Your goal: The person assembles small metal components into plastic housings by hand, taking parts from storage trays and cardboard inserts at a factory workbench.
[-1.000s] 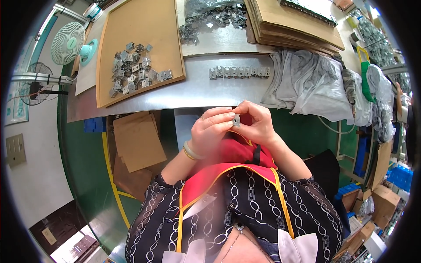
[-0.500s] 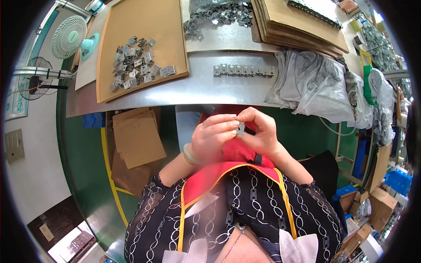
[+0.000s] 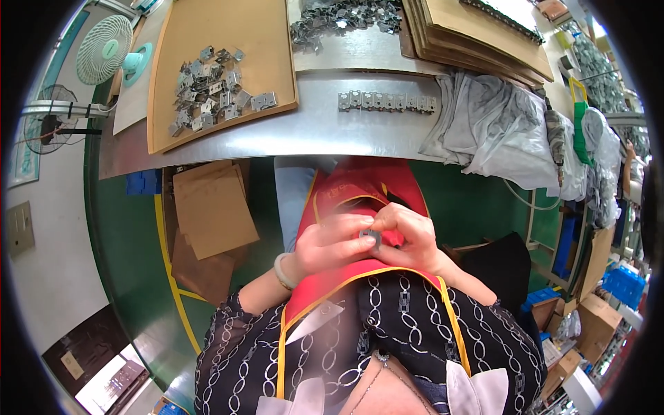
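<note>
A small metal part [image 3: 371, 237] is pinched between my two hands, low in front of my red apron. The fingers of my left hand [image 3: 332, 243] close on it from the left. From the right, the thumb and fingers of my right hand [image 3: 409, 234] grip it too. Fingers cover most of the part, so its full shape is hidden. Beyond my hands, a row of similar metal parts [image 3: 387, 102] lies side by side on the metal table [image 3: 318, 131]. Loose metal brackets [image 3: 211, 90] are heaped in a shallow cardboard tray [image 3: 228, 24] at the left.
A pile of small metal pieces [image 3: 346, 24] lies at the table's back. Stacked cardboard sheets [image 3: 477, 41] and grey-white cloth or bags [image 3: 498, 131] take up the right side. A hand tool [image 3: 555, 138] hangs beside them. A fan [image 3: 104, 50] stands at the left.
Both hands have moved down, closer to my body, still holding the small metal part together. The view has shifted slightly.
</note>
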The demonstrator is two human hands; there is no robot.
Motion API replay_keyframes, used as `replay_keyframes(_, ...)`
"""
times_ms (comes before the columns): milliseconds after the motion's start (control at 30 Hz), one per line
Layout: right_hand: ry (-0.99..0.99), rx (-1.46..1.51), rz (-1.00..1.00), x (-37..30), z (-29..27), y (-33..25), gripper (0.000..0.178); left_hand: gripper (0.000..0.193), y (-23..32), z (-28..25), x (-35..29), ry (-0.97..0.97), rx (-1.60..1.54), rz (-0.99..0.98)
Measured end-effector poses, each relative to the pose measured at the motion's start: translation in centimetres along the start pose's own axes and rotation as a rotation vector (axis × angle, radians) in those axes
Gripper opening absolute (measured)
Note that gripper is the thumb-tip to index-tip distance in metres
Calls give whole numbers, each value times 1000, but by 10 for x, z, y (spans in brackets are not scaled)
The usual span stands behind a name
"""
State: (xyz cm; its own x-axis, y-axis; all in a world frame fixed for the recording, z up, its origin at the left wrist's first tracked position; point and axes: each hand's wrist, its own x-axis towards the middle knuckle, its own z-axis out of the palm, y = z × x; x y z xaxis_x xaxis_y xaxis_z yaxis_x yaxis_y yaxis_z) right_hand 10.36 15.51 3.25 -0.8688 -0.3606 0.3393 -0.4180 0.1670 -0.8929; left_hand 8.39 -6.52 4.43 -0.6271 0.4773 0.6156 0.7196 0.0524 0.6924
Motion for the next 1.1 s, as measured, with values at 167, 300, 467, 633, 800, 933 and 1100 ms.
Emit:
replay_keyframes(167, -48, 399, 581, 0, -1, 27, 30, 42, -23, 6, -1, -60, 234, -44)
replay_keyframes(300, -139, 601, 793, 30, -19, 34, 46, 33, -40, 13, 9, 54, 225, -98)
replay_keyframes(467, -55, 235, 515, 32, -19, 37, 54, 39, -43, 14, 22, 44, 181, -192)
replay_keyframes(633, -1, -448, -50, 33, -20, 41, 70, 29, -42, 13, 22, -31, 368, -75)
replay_keyframes(800, 133, 82, 112, 31, -27, 32, 70, 31, -30, 5, 27, -21, 53, -467)
replay_keyframes(933, 64, 27, 143, 25, -24, 37, 53, 26, -22, 4, 34, -39, -157, -713)
replay_keyframes(1100, 81, 194, 185, 20, -22, 44, 38, 26, -15, 7, 39, 62, -296, -715)
